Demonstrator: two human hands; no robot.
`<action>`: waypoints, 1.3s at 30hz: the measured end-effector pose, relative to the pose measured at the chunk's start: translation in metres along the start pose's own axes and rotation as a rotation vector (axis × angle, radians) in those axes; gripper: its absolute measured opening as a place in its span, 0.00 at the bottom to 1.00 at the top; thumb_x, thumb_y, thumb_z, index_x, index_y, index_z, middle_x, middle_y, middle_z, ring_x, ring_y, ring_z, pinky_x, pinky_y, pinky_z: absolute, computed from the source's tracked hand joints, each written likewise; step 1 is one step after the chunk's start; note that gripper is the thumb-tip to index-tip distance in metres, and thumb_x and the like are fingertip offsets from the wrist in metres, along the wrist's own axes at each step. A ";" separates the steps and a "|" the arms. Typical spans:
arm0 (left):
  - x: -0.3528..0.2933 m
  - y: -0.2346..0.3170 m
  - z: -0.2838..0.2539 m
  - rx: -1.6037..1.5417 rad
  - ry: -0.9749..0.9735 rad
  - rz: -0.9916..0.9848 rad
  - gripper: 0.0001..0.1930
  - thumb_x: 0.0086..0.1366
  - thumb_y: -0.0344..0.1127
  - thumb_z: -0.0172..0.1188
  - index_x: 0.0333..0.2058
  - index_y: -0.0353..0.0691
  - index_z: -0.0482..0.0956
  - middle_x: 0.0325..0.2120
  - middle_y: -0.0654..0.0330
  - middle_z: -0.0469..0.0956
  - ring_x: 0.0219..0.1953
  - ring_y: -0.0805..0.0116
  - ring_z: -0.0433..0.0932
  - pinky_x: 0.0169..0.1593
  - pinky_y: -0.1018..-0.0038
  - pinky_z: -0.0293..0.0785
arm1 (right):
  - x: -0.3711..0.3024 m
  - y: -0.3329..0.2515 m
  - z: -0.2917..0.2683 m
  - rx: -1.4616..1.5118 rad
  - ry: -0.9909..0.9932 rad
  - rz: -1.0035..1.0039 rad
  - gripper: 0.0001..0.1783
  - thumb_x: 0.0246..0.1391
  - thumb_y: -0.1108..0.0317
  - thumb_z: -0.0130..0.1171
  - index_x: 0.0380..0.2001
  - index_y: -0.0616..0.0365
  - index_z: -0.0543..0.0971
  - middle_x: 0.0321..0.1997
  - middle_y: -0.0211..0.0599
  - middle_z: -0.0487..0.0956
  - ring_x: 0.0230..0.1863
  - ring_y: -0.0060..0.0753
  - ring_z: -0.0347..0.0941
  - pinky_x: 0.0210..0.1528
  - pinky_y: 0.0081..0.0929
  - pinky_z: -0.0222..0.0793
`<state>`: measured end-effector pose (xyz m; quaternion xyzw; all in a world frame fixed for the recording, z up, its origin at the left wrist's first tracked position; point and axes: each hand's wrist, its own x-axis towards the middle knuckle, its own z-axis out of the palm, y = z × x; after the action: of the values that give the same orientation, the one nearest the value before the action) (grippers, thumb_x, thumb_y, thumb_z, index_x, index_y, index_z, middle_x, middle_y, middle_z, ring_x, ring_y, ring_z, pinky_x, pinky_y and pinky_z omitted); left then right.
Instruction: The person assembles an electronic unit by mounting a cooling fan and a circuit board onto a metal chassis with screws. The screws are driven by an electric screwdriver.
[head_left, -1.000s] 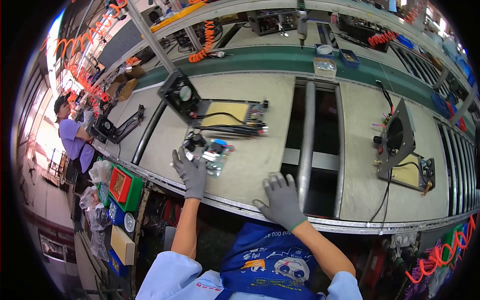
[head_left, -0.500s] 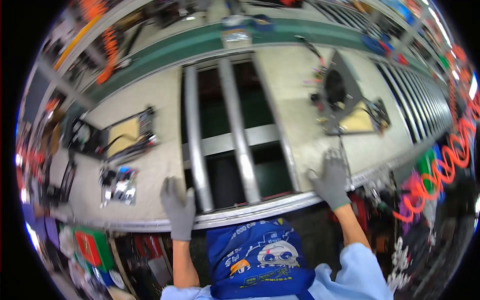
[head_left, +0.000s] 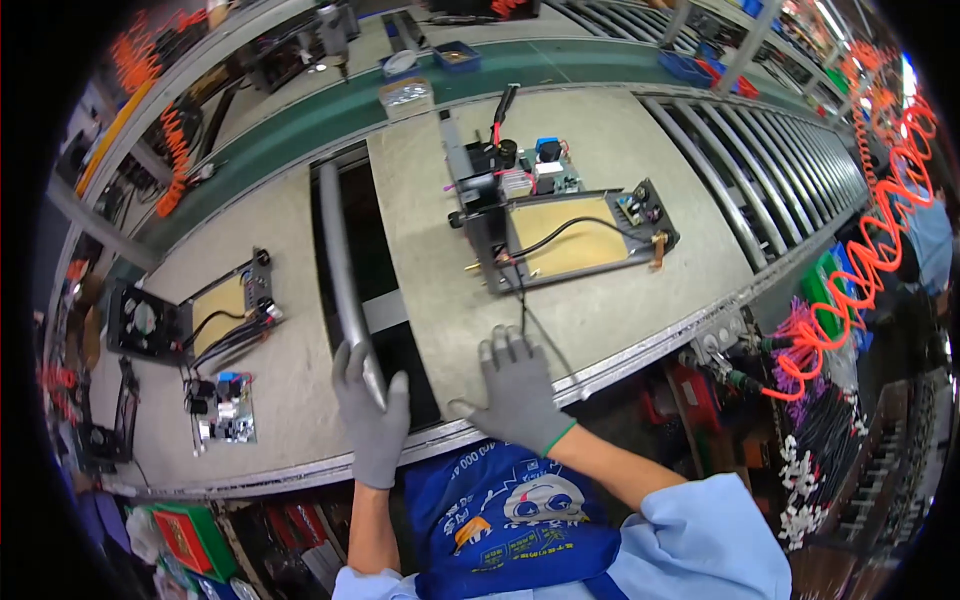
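Observation:
My right hand point(head_left: 522, 392), in a grey glove, lies open with its palm down on the near edge of a pale board point(head_left: 440, 290). On that board an opened metal chassis point(head_left: 570, 240) has a yellow sheet inside, a black cable and a fan panel; a green circuit board point(head_left: 545, 172) with components sits behind it. My left hand point(head_left: 372, 415), gloved too, is open with thumb apart, at the near end of a metal roller point(head_left: 345, 270) in the gap beside a second pale board point(head_left: 290, 390). Neither hand holds anything.
The left board bears another opened chassis point(head_left: 220, 310) and a circuit board point(head_left: 228, 410). A roller conveyor point(head_left: 760, 170) runs to the right. Orange coiled hoses point(head_left: 885, 260) hang at right. A small carton point(head_left: 405, 97) and a blue tray point(head_left: 457, 57) stand on the far green strip.
The right board with its chassis has slid left, narrowing the roller gap so that one roller shows instead of two. My right hand has moved left with it; my left hand stays near the gap.

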<state>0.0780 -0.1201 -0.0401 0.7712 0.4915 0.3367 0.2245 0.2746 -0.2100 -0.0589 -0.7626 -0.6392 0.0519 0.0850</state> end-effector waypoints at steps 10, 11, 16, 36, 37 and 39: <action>0.053 -0.033 0.010 -0.289 -0.048 -0.107 0.34 0.67 0.35 0.60 0.69 0.31 0.62 0.60 0.43 0.74 0.56 0.52 0.79 0.58 0.62 0.76 | 0.030 -0.027 -0.020 0.464 0.098 -0.574 0.22 0.56 0.52 0.65 0.45 0.57 0.82 0.53 0.44 0.82 0.54 0.49 0.76 0.62 0.48 0.66; 0.055 -0.043 0.011 -0.314 -0.030 -0.076 0.33 0.67 0.36 0.59 0.67 0.29 0.64 0.58 0.43 0.77 0.52 0.53 0.82 0.54 0.62 0.78 | 0.040 -0.018 -0.029 0.461 0.104 -0.557 0.21 0.56 0.54 0.66 0.46 0.57 0.82 0.52 0.45 0.82 0.53 0.48 0.76 0.60 0.46 0.68; 0.062 -0.036 0.033 -0.244 0.000 -0.014 0.27 0.64 0.35 0.59 0.62 0.34 0.72 0.50 0.47 0.81 0.46 0.57 0.84 0.48 0.63 0.80 | 0.102 0.041 -0.062 0.324 0.479 -0.421 0.21 0.56 0.59 0.65 0.48 0.61 0.80 0.49 0.47 0.82 0.51 0.52 0.77 0.57 0.47 0.70; -0.034 -0.052 -0.005 -0.179 0.118 -0.409 0.12 0.65 0.28 0.56 0.44 0.32 0.84 0.29 0.48 0.84 0.33 0.53 0.84 0.39 0.61 0.76 | 0.227 0.050 -0.031 0.129 0.165 -0.337 0.31 0.55 0.52 0.66 0.59 0.56 0.75 0.52 0.50 0.81 0.57 0.56 0.76 0.58 0.50 0.71; -0.036 -0.057 0.000 -0.175 0.178 -0.324 0.11 0.65 0.28 0.57 0.43 0.32 0.84 0.30 0.48 0.84 0.34 0.53 0.84 0.39 0.61 0.76 | 0.240 0.045 -0.028 0.125 0.249 -0.386 0.32 0.55 0.53 0.66 0.59 0.56 0.74 0.51 0.51 0.81 0.56 0.57 0.76 0.57 0.50 0.72; -0.037 -0.057 0.005 -0.169 0.295 -0.176 0.08 0.65 0.29 0.58 0.40 0.32 0.81 0.30 0.49 0.83 0.34 0.54 0.83 0.39 0.61 0.76 | 0.261 0.038 -0.028 0.102 0.095 -0.378 0.31 0.55 0.53 0.67 0.58 0.56 0.74 0.51 0.53 0.81 0.55 0.58 0.77 0.57 0.50 0.73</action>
<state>0.0363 -0.1304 -0.0933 0.6459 0.5547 0.4652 0.2425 0.3632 0.0382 -0.0314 -0.6252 -0.7629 0.0314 0.1620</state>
